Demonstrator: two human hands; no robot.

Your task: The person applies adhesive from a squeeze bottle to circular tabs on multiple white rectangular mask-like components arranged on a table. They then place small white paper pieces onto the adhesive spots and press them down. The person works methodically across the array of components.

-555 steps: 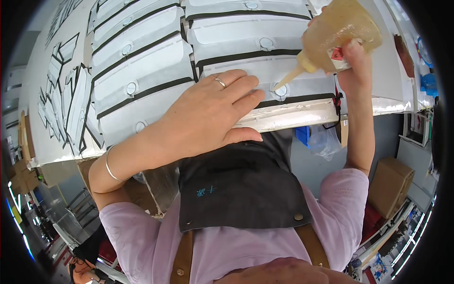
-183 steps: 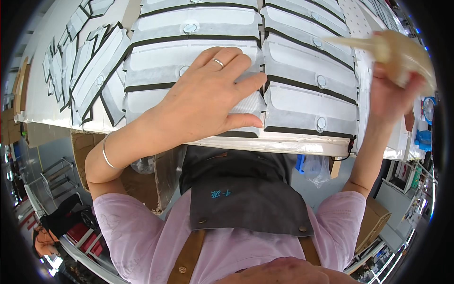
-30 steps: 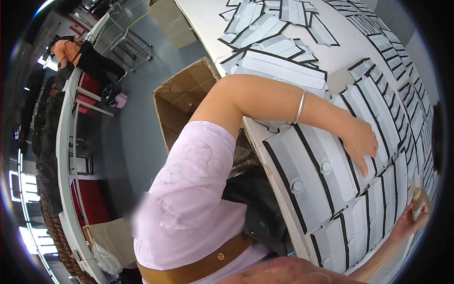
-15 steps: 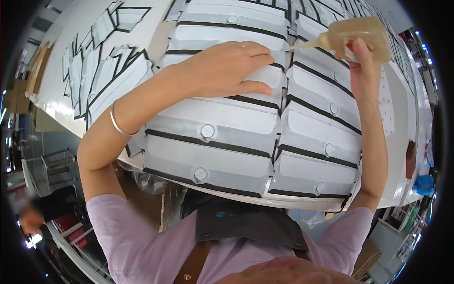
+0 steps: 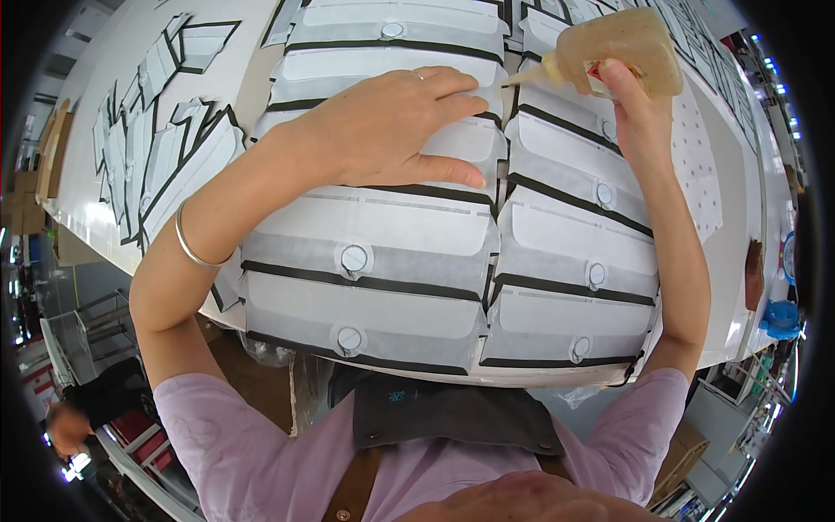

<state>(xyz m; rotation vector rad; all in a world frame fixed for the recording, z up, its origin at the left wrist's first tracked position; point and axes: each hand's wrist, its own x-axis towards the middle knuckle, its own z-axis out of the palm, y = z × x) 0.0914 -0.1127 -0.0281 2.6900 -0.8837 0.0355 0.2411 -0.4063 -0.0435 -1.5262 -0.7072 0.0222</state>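
Note:
Flat white and grey pieces with black edge strips lie overlapped in two columns, a left column (image 5: 374,226) and a right column (image 5: 574,230). Many carry a round whitish disc (image 5: 354,257). My left hand (image 5: 404,126) rests palm down over the left column, fingers stretched and apart, holding nothing I can see; it hides part of the pieces below. In my right hand (image 5: 642,117) is a translucent yellowish squeeze bottle (image 5: 622,52), held tilted almost level above the right column. Its thin nozzle points left, the tip near the gap between columns, close to my left fingertips.
More black-edged pieces (image 5: 165,130) lie in loose piles on the white table (image 5: 65,191) at left. A dotted white sheet (image 5: 698,174) lies beyond my right forearm. A blue object (image 5: 780,320) stands at far right. Another person (image 5: 104,391) is at lower left.
The whole view has shifted a little, with the pieces now further left. The bottle has moved left and is a bit further up in view, still in my right hand. My left hand stays over the left column.

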